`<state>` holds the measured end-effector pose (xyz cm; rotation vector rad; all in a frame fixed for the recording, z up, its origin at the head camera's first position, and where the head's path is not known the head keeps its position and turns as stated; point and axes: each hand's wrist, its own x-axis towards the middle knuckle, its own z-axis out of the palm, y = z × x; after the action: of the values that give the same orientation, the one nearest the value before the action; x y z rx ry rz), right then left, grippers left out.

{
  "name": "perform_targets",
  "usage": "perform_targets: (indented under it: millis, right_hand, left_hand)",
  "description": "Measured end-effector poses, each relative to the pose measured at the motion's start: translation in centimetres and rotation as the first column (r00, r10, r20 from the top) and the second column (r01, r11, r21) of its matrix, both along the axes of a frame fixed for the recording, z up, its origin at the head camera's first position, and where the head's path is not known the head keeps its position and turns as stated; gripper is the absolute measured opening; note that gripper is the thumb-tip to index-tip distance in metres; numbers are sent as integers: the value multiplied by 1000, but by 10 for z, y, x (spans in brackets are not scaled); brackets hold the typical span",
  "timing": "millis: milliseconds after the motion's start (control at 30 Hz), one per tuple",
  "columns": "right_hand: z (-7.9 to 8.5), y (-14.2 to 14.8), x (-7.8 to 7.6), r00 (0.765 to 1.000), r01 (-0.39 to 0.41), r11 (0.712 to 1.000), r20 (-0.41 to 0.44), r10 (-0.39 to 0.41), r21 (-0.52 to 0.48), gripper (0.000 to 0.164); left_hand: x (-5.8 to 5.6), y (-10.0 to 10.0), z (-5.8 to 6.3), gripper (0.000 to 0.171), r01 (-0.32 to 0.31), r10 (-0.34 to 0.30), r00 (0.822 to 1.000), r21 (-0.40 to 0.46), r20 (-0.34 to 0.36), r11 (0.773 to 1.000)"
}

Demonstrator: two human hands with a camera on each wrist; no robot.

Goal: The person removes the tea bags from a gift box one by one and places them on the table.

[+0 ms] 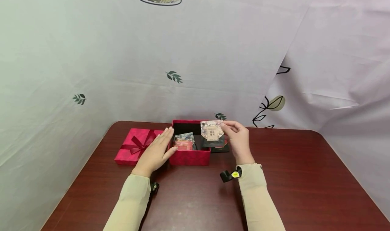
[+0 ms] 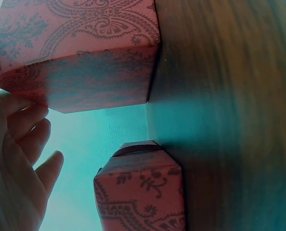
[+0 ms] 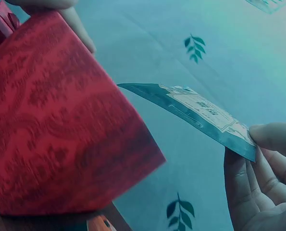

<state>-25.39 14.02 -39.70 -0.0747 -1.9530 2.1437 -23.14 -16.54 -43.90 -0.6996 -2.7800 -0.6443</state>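
Note:
Between the thumb and fingers of my right hand (image 1: pixel 241 143) is a flat sachet (image 1: pixel 214 135) with a floral top, a pale label and a dark lower part. It is held at the right side of an open red box (image 1: pixel 189 158); in the right wrist view the sachet (image 3: pixel 200 113) tilts beside the box wall (image 3: pixel 70 115). Other sachets (image 1: pixel 184 142) lie inside the box. Against the box's left side, my left hand (image 1: pixel 154 154) rests with fingers extended; in the left wrist view its fingertips touch the patterned box (image 2: pixel 85 72).
The red lid (image 1: pixel 131 143) with a dark ribbon bow lies left of the box, partly behind my left hand. A dark sachet (image 1: pixel 220 149) lies on the brown table (image 1: pixel 189 197) to the box's right. A leaf-printed white cloth (image 1: pixel 122 55) hangs behind the table.

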Motion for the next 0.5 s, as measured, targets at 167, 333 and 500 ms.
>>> perform_targets:
  millis: [167,333,500]
  right_hand:
    - [-3,15,-4,999,48,998,22,-47,-35,23]
    - [-11,29,-9,994,85,993,71,-80,-83,19]
    - [-21,42,-14,987,122,987,119,-109,-107,11]
  left_hand:
    - [0,0,0,75,-5,5,1000,5,-2,1000]
    - [0,1,-1,76,-6,6,1000,5,-7,1000]
    - [1,0,0,75,-6,6,1000,6,-2,1000]
